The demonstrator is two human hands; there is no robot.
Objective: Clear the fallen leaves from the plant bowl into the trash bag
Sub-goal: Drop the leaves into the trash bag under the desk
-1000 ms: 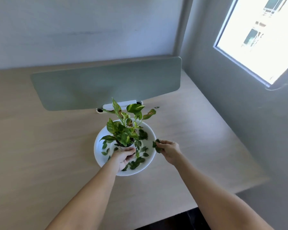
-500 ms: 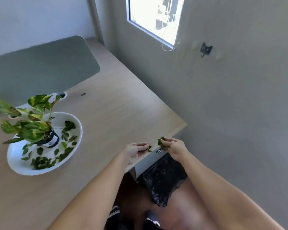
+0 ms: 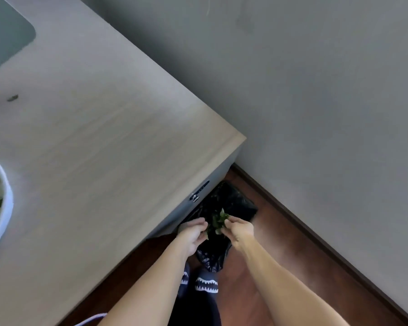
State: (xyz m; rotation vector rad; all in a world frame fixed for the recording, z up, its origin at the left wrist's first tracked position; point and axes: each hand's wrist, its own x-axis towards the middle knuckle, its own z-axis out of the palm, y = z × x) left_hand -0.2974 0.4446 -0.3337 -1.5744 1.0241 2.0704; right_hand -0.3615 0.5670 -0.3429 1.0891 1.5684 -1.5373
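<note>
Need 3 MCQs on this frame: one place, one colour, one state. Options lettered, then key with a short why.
1. Where are the two hands?
A. Over the bowl on the desk
B. Over the trash bag on the floor, beside the desk corner
C. At the window

2. What colour is the trash bag?
A. White
B. Blue
C. Black

3. What is the state of the leaves being carried?
A. Pinched in the right hand, not yet dropped
B. Lying on the desk top
C. Back in the bowl

Key:
1. B: left hand and right hand sit above the trash bag, past the edge of the desk.
2. C: the bag is glossy black against the brown floor.
3. A: the leaves stick out of the right hand's fingertips, above the bag.
</note>
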